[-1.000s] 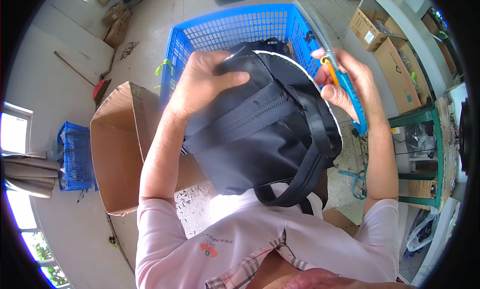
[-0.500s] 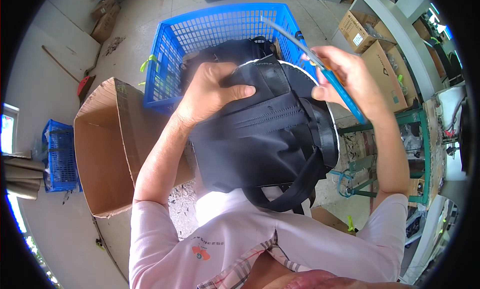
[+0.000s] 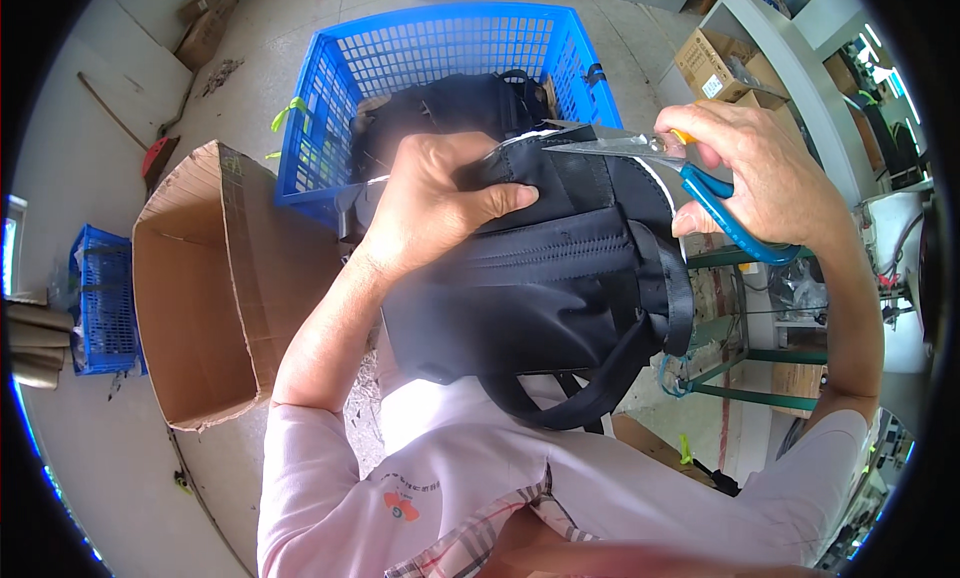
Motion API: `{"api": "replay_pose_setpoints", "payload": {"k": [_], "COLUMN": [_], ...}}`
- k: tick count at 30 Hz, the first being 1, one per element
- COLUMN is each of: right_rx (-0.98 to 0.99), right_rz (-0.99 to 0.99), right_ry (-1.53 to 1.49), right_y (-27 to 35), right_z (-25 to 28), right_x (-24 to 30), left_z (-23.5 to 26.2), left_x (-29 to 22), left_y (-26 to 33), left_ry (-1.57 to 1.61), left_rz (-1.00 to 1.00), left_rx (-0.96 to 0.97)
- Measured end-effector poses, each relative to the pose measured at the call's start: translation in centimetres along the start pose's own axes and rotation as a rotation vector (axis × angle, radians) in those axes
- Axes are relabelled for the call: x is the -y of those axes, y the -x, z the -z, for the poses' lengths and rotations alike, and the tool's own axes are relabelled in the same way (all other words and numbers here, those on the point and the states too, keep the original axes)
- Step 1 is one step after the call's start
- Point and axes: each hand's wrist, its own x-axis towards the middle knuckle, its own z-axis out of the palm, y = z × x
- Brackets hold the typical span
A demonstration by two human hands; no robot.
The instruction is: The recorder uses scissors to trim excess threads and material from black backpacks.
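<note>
A black fabric bag (image 3: 510, 313) with a zipper and straps rests in front of my body, its white-edged seam at the far side. My left hand (image 3: 440, 198) grips the bag's upper left edge, thumb on top of the fabric. In my right hand (image 3: 755, 168) is a pair of scissors (image 3: 715, 203) with blue-green handles. The blades point left and lie along the bag's far edge, by the white trim. Whether the tips touch the fabric I cannot tell. A black strap loop hangs at the bag's near right side.
Beyond the bag stands a blue plastic basket (image 3: 450, 28) with black bags inside. An open cardboard box (image 3: 195, 318) is at the left, with a smaller blue crate (image 3: 107, 298) past it. To the right are a green metal frame (image 3: 775, 396) and more cardboard boxes (image 3: 715, 66).
The scissors have come down from a raised, upward-pointing tilt to lie across the bag's far edge. My right hand has shifted right; my left hand still holds the bag.
</note>
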Motion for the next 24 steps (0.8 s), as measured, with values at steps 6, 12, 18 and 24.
{"api": "replay_pose_setpoints", "payload": {"k": [6, 12, 18, 24], "right_rx": [0.087, 0.056, 0.046, 0.157], "right_rz": [0.043, 0.065, 0.177, 0.192], "right_ry": [0.028, 0.041, 0.103, 0.142], "right_y": [-0.6, -0.5, -1.5, -1.9], "right_z": [0.4, 0.7, 1.4, 1.7], "right_x": [-0.1, 0.2, 1.3, 0.9], "left_z": [-0.1, -0.1, -0.5, -0.6], "left_x": [0.2, 0.7, 0.2, 0.3], "left_y": [0.4, 0.9, 1.2, 1.6], "left_ry": [0.019, 0.070, 0.024, -0.026], "left_rz": [-0.027, -0.009, -0.075, -0.158], "left_rx": [-0.015, -0.016, -0.019, -0.036]}}
